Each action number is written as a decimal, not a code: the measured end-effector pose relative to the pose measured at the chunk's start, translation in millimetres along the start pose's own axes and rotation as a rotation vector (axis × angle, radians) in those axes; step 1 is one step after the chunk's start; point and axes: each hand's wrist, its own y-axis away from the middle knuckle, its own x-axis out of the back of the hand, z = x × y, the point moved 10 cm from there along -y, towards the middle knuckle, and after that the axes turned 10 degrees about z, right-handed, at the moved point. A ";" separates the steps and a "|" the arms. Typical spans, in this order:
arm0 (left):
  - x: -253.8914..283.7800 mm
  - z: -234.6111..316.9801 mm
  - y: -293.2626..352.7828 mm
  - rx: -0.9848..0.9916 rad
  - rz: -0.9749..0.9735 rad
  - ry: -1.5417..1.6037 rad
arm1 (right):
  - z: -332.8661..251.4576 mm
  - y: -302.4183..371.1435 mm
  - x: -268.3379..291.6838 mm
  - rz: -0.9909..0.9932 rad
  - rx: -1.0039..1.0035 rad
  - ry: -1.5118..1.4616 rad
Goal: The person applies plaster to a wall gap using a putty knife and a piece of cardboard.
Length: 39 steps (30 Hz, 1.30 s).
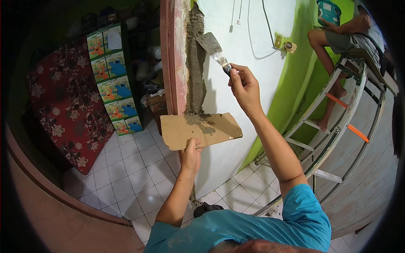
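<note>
My right hand [244,86] grips the dark handle of a putty knife [216,51]. Its wide blade, smeared with grey, lies against a strip of wet cement [196,76] running down the wall beside the door frame. Lower down, my left hand [192,158] pinches the near edge of a piece of cardboard [177,131], thumb on top. The cardboard is held roughly level with its far edge at the wall, under the cement strip. Patches of mortar [206,126] lie on it, mostly toward the wall.
A pinkish door frame [169,63] borders the strip on the left. Beyond it stand a colourful drawer cabinet [116,80] and a dark red floral panel [71,101]. At right, another person [354,36] sits high by a metal ladder [320,156], holding a teal bucket [328,12]. Wires hang by a socket [290,46].
</note>
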 end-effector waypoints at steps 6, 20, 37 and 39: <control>14.6 -11.9 -10.1 0.018 0.067 -0.070 | -18.5 -16.4 -10.7 0.053 0.134 -0.090; 8.2 -5.5 -11.6 -0.037 -0.008 -0.009 | -23.7 -12.0 -15.9 0.011 0.118 0.039; -4.8 8.0 -3.8 -0.050 -0.040 -0.097 | -43.0 46.5 8.5 -0.064 0.007 0.006; 11.0 2.0 -12.0 -0.047 -0.006 -0.065 | -43.2 55.7 13.4 -0.103 0.038 -0.032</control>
